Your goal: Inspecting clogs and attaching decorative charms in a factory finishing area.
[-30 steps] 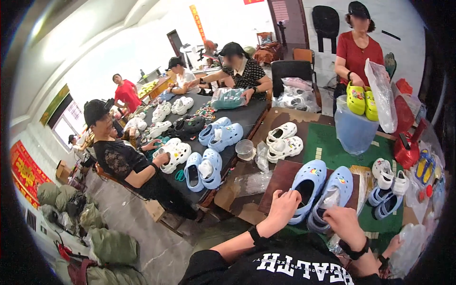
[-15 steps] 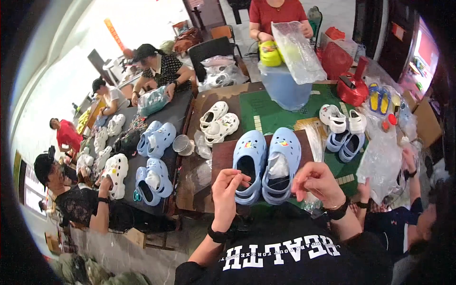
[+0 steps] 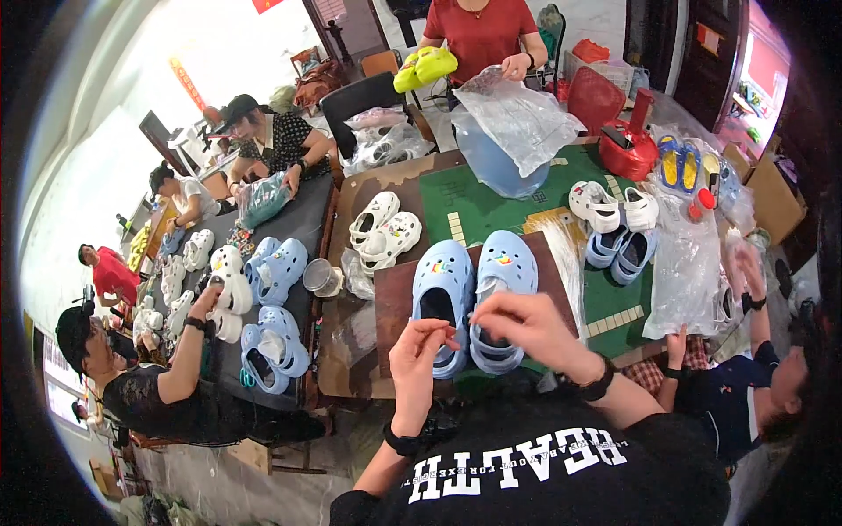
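Note:
A pair of light-blue clogs, the left clog (image 3: 441, 267) and the right clog (image 3: 509, 254), stands side by side with toes pointing away from me. Small colourful charms sit on their tops. My left hand (image 3: 414, 355) is closed in a pinch beside the left clog's heel opening. Over the right clog's opening, my right hand (image 3: 537, 329) is closed with its fingertips together. Whatever the fingers hold is too thin or hidden to make out. White stuffing shows partly in the right clog. Beside this pair lies a bundle of thin white strands (image 3: 566, 263).
White clogs (image 3: 386, 232) and a plastic cup (image 3: 323, 278) lie left. More white-and-blue shoes (image 3: 621, 250) stand on the green mat (image 3: 605, 302) at right. Across the table a person holds yellow-green clogs (image 3: 427, 68) and a plastic bag (image 3: 517, 118). Other people handle shoes and bags at both sides.
My right hand has moved left, from beside the right clog to over its opening, closer to my left hand. The person opposite has moved the yellow-green clogs left, away from the bag.

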`<state>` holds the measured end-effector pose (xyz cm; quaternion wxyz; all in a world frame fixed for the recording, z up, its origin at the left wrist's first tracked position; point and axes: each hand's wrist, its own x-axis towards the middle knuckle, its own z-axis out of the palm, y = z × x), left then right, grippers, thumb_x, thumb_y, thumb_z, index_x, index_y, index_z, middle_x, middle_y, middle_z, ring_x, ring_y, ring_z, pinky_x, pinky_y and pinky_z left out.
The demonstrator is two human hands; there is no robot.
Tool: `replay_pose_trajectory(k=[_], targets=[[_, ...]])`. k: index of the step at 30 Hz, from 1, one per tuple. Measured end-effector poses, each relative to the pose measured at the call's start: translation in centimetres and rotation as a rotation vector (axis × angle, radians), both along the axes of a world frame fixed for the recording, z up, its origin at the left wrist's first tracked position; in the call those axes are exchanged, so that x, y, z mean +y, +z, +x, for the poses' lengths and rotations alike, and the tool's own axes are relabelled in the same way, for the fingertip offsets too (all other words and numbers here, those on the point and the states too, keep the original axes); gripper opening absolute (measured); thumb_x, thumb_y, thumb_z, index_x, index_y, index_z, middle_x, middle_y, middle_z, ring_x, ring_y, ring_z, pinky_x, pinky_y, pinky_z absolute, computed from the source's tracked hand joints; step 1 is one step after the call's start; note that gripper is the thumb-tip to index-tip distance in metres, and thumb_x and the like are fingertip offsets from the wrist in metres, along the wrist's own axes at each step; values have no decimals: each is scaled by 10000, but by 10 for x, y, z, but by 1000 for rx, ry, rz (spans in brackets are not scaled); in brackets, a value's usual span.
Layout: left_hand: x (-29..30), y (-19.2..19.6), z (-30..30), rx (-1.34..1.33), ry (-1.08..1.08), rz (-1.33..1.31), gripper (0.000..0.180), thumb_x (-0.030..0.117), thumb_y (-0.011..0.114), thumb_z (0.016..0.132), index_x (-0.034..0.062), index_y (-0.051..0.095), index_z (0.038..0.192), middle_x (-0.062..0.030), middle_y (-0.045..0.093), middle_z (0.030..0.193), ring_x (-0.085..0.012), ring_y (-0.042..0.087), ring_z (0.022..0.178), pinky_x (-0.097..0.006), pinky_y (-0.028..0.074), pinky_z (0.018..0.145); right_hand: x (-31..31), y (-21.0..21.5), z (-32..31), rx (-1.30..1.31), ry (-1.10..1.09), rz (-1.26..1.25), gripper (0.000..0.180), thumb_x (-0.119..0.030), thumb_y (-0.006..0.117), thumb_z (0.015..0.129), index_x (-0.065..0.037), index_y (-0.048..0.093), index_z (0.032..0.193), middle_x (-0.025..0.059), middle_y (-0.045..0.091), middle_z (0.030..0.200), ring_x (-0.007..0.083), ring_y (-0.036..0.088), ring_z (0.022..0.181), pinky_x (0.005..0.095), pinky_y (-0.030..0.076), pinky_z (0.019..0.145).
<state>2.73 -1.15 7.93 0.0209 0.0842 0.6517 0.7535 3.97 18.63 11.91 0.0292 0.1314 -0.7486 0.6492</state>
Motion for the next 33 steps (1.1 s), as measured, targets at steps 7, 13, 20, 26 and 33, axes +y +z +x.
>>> replay_pose_trajectory(k=[7,13,20,26,33], targets=[[-9,8,6,-27,37,-15,90,8,575,942,-41,590,1015,-113,680,894,-107,590,681,-233,457,657,-27,-16,2,68,-23,168,135,-174,621,925,-52,653,974,101,601,667,165,562,558,306,427,535],[-10,7,8,-10,23,-23,79,-12,617,915,-26,626,992,-84,697,885,-60,561,645,-194,437,573,-35,-15,4,173,-87,230,138,-182,628,918,-54,650,966,115,615,684,214,591,563,328,448,537],[-10,8,9,29,33,-97,86,-22,628,903,-29,649,986,-65,696,847,-52,562,632,-199,438,537,-35,-17,3,110,-44,173,148,-170,584,942,-33,637,956,125,590,662,198,566,545,320,423,525],[-9,7,9,48,35,-151,69,-7,646,892,-13,671,956,-47,700,830,-51,567,628,-205,443,528,-32,-23,3,-23,56,24,173,-168,558,957,-7,622,954,47,535,616,84,467,536,278,374,501],[-6,9,11,77,51,-189,65,5,661,884,-6,681,945,-44,697,812,-60,571,616,-206,448,532,-34,-31,4,-103,58,-87,179,-165,561,959,3,617,931,7,497,615,44,415,560,243,328,499]])
